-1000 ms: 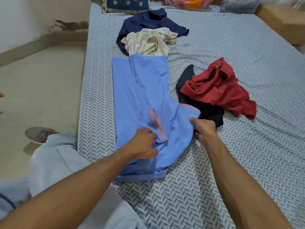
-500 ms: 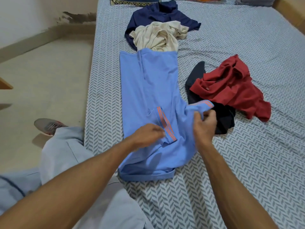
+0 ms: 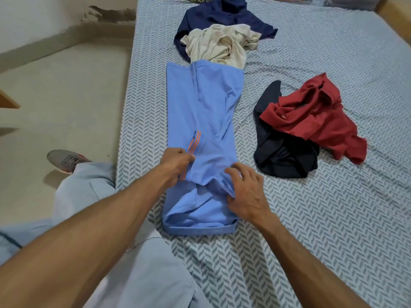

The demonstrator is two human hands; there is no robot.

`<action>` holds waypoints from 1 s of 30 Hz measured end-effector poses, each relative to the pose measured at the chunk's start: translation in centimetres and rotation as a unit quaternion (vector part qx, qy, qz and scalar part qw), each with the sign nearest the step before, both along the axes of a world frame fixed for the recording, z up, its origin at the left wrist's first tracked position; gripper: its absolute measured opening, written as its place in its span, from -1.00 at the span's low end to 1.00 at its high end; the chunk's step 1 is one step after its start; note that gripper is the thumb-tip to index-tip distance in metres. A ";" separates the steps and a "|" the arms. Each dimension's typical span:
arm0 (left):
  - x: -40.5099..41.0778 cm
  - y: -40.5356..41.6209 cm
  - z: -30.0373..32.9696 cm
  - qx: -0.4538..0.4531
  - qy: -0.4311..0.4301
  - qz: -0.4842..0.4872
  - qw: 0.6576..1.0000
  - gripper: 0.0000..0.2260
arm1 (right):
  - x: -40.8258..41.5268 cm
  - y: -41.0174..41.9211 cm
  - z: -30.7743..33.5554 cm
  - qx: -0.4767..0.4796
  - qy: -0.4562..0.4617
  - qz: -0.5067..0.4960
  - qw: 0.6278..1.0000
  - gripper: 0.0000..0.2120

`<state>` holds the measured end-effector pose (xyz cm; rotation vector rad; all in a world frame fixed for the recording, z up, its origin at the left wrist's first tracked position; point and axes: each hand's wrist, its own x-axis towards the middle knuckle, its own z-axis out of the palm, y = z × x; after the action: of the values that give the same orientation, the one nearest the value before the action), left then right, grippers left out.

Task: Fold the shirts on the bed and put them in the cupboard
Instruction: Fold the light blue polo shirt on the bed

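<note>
Pinching blue shirt [image 3: 200, 112], left hand [image 3: 175, 162] (right hand [image 3: 246, 192] spread flat).

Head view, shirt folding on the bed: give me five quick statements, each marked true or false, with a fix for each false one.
1. The left hand pinches the light blue shirt at its orange-striped sleeve. True.
2. The right hand is lifted clear of the light blue shirt. False: its spread fingers press on the fabric.
3. The red shirt lies partly on top of a black shirt. True.
4. The beige shirt is neatly folded. False: it is crumpled, on the navy shirt.
5. The light blue shirt lies on the floor. False: it lies on the bed.
</note>
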<state>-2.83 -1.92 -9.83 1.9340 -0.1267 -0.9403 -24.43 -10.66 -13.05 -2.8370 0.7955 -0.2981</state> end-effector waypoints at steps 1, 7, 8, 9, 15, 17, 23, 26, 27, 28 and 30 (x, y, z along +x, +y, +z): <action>0.0 -0.1 -0.3 -0.003 -0.003 -0.001 1.000 -0.71 | -0.9 -0.4 0.0 0.004 -0.005 -0.012 1.000 -0.40; -0.4 0.7 -0.1 0.058 -0.055 -0.078 0.994 -0.80 | -4.2 -1.1 -0.1 0.042 0.001 0.071 0.997 -0.88; -0.3 1.0 -0.2 0.092 -0.100 -0.106 0.985 -0.82 | -4.2 -1.2 -0.2 0.052 0.024 0.082 0.995 -0.85; -0.3 1.2 -0.3 0.123 -0.140 -0.136 0.973 -0.85 | -4.1 -1.2 -0.1 0.067 0.041 0.084 0.993 -0.81; 1.1 0.4 0.6 0.143 -0.329 -0.251 0.899 -0.54 | -0.4 -3.3 2.1 0.171 -0.031 -0.007 0.985 -0.77; 1.9 -1.4 0.3 0.091 -0.410 -0.283 0.862 -0.51 | 2.3 -5.2 2.8 0.180 -0.044 -0.064 0.981 -0.79; 4.0 -7.3 0.7 -0.010 -0.383 -0.355 0.853 -0.52 | 12.6 -13.4 4.0 0.295 -0.095 -0.235 0.921 -0.92; 5.8 -9.5 -0.4 0.029 -0.247 -0.414 0.876 -0.66 | 17.6 -18.4 2.5 0.378 -0.146 -0.309 0.860 -0.87; 6.2 -9.7 -0.9 0.033 -0.208 -0.427 0.879 -0.70 | 19.0 -19.8 2.0 0.402 -0.163 -0.328 0.839 -0.86; 6.4 -9.8 -1.3 0.028 -0.181 -0.435 0.882 -0.71 | 20.2 -21.3 1.6 0.419 -0.173 -0.353 0.818 -0.88; 7.1 -10.2 -2.3 0.009 -0.139 -0.441 0.886 -0.72 | 22.6 -24.1 0.7 0.448 -0.195 -0.411 0.770 -0.88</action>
<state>4.26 -12.07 -12.13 2.0175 -1.2544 -1.2071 -1.88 -34.72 -12.30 -1.3604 1.5086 -0.4340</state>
